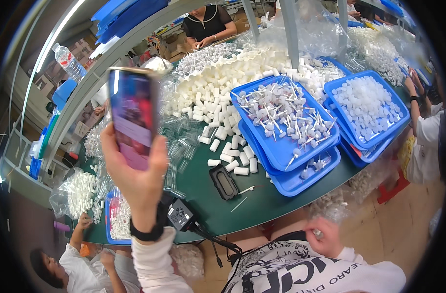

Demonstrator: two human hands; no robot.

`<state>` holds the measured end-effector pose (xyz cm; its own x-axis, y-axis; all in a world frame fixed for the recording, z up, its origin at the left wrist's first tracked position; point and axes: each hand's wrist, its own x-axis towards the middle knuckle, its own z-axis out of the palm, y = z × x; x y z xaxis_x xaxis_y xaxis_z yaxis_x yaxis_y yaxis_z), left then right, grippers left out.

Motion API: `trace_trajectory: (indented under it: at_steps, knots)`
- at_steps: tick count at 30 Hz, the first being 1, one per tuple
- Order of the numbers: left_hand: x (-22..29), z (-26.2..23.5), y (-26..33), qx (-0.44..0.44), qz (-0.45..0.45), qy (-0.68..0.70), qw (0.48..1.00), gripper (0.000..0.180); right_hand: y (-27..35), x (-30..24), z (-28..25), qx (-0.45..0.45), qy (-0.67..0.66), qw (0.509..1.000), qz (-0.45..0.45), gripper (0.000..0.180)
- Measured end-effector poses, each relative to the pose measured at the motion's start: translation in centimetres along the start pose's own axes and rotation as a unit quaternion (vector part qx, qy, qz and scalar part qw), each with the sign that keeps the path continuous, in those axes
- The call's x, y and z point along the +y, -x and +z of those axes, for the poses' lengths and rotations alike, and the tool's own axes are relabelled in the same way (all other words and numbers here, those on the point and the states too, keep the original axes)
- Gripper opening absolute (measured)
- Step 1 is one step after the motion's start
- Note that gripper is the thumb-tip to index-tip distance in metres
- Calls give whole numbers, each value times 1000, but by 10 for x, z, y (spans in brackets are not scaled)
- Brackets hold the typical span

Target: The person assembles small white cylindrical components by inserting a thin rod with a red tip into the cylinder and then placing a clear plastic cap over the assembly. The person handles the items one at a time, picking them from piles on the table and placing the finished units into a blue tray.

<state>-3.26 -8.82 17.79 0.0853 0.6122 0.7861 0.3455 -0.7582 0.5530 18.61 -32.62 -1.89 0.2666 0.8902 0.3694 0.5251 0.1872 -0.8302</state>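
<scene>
My left hand [137,183] is raised over the left part of the green table, wrapped round a smartphone [131,117] with a lit screen. A black band circles that wrist. My right hand [326,237] rests low by my lap, beside a dark strap edge on my white printed top. Its fingers are curled, and what they may hold is too small to make out. Below the phone, on the table, lie an open black case [223,181] and a thin white applicator stick [246,190]. Short white cylinders [241,171] are scattered just beyond the case.
Stacked blue trays [301,181] hold white-capped sticks. Another blue tray [337,90] carries translucent round caps. Clear tubes [184,146] and a large heap of white parts cover the table [208,215]. A black box with cables [180,215] sits at the near edge. Several people work around.
</scene>
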Motion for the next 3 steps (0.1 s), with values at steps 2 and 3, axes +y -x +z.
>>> trace_trajectory:
  at_steps: [2, 3]
  knots:
    - [12, 9, 21, -23, 27, -30, 999, 56, -42, -22, 13, -4, -82, 994, -74, 15]
    - [14, 7, 23, -21, 24, -26, 999, 56, -59, -32, 19, -11, -124, 988, -95, 16]
